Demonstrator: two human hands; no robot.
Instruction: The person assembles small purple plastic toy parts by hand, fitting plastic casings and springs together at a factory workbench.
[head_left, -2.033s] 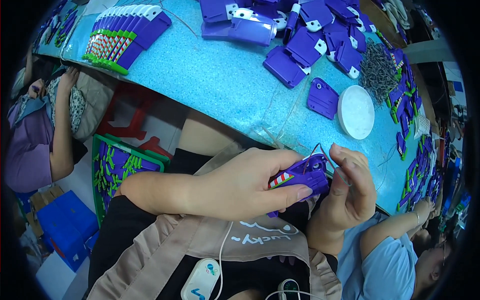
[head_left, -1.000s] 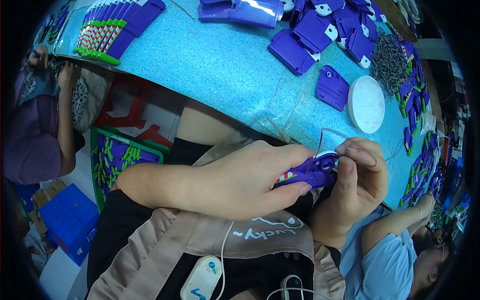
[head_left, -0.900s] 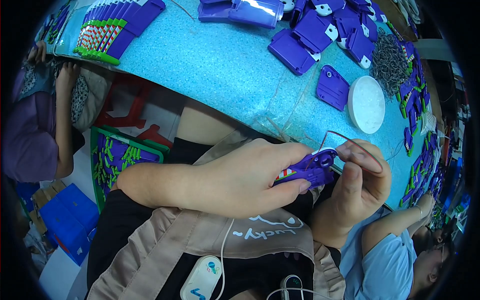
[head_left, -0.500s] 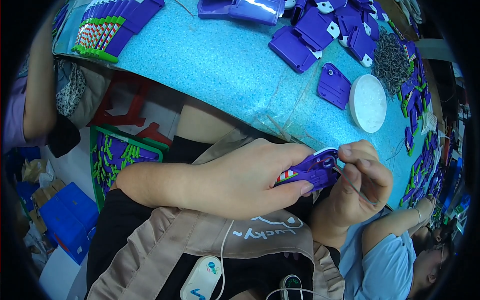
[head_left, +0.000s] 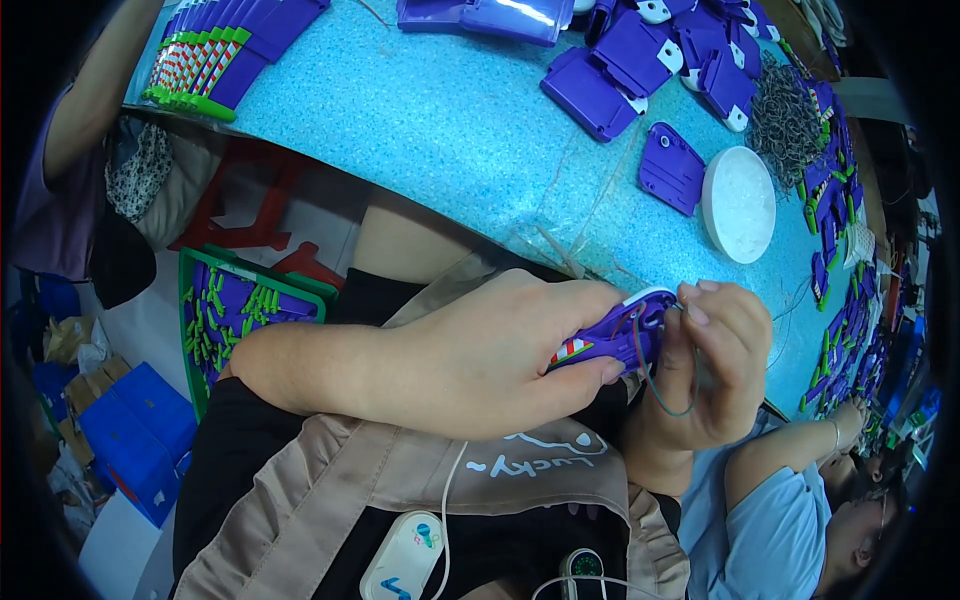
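Note:
My left hand (head_left: 490,350) is closed round a purple plastic toy housing (head_left: 628,340) with a white rim and a red-and-white striped, green-edged part. Its hollow inner side faces up, between thumb and fingers. Thin wires (head_left: 668,408), one reddish and one greenish, come out of it and hang in a loop below. At the housing's right end, my right hand (head_left: 715,360) is closed in a pinch on the wires; the exact spot between the fingertips is too small to make out. A loose purple cover plate (head_left: 670,168) lies on the table beyond, beside a white bowl (head_left: 739,205).
The blue speckled table (head_left: 400,130) carries stacked purple housings (head_left: 225,60) at far left, loose purple parts (head_left: 610,80) and a tangle of wires (head_left: 782,115). A green crate (head_left: 187,300) of small parts stands left. Co-workers sit left and right (head_left: 775,500).
My right fingers have turned and shifted slightly at the housing's end. The wires, earlier stretched toward the right palm, now hang in a loop beneath. My left hand keeps its hold.

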